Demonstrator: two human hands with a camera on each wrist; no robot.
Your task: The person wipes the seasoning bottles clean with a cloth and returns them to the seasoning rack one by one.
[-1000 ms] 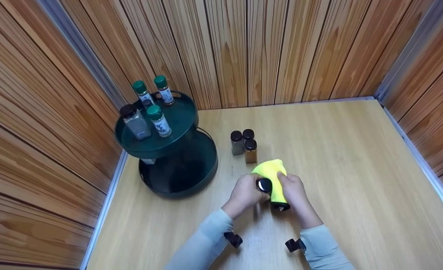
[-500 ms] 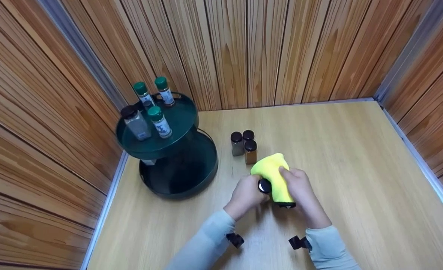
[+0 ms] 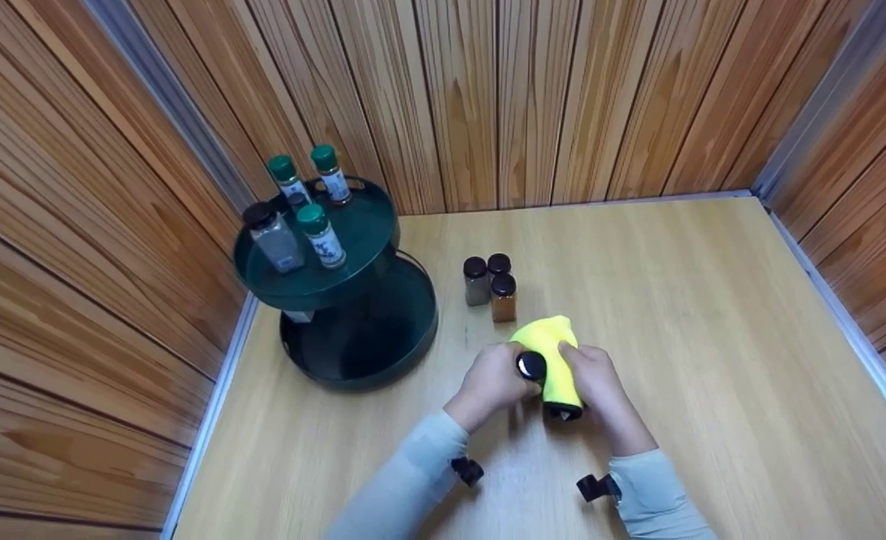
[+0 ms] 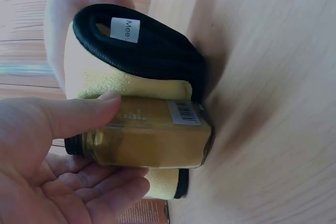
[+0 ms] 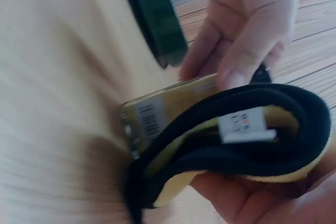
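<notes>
My left hand [image 3: 491, 381] grips a square glass spice jar [image 4: 152, 142], upright, with a black lid [image 3: 531, 366]. Yellow-brown powder fills the jar, and a barcode label shows near its base in both wrist views. In my right hand [image 3: 599, 381] is a folded yellow cloth [image 3: 551, 341] with a black hem and a white tag [image 5: 242, 125]. The thumb lies on top of the cloth, which touches the jar's side and wraps partly round behind it. In the right wrist view the cloth hides much of the jar.
Three dark-capped spice jars [image 3: 503, 300] stand close together just beyond the cloth. A dark green two-tier round rack [image 3: 330, 289] stands at left, with several bottles on its upper tier, green-capped and black-capped. Wood-panelled walls [image 3: 458, 105] border the table [image 3: 683, 315].
The cloth and right hand shift slightly away and right, then come back partway toward the person, along the jar's side. The left hand and jar stay nearly in place.
</notes>
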